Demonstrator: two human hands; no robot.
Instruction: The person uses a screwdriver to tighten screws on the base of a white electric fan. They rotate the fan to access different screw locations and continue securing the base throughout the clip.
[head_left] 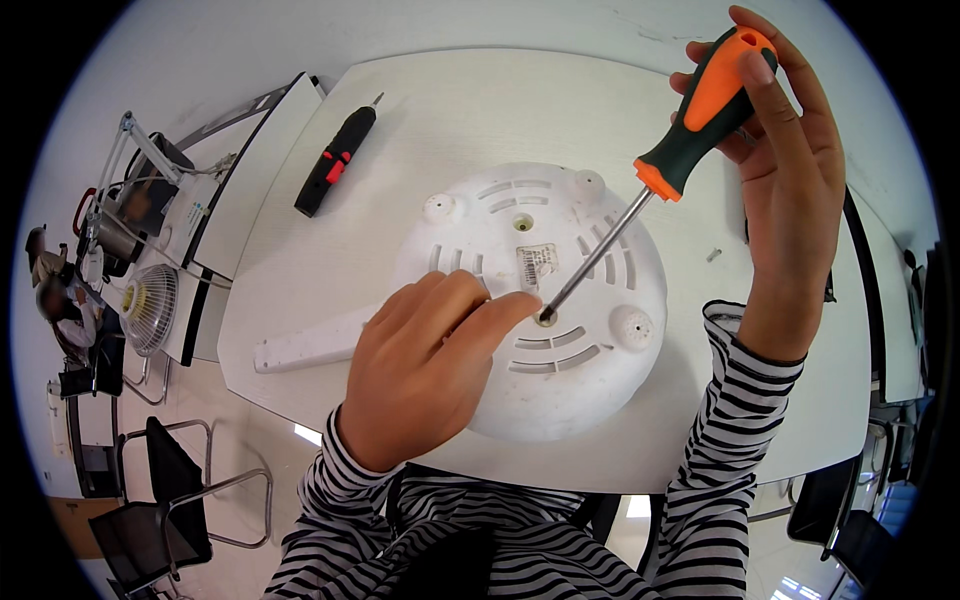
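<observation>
The right hand [790,150] is raised above the far right of the white table [480,110], fingers wrapped closed around the orange-and-black handle of a screwdriver [655,175]; the shaft slants down and to the left, its tip seated in a screw hole [547,317] near the middle of the upturned white appliance base [560,370]. The left hand [425,365] lies palm down on the near left part of that base, fingers loosely curled and holding nothing, the index fingertip touching the base just beside the screwdriver tip. The base sits at the centre of the table, underside up, with curved vent slots, three round feet in view and one label. A white handle-like bar [305,348] projects from under its left side. One black-and-red power screwdriver [335,162] lies well apart at the far left of the table. One small loose screw [713,255] rests on the table right of the base. Beyond the left table edge stand one small fan [150,308] and a chair [160,500].
</observation>
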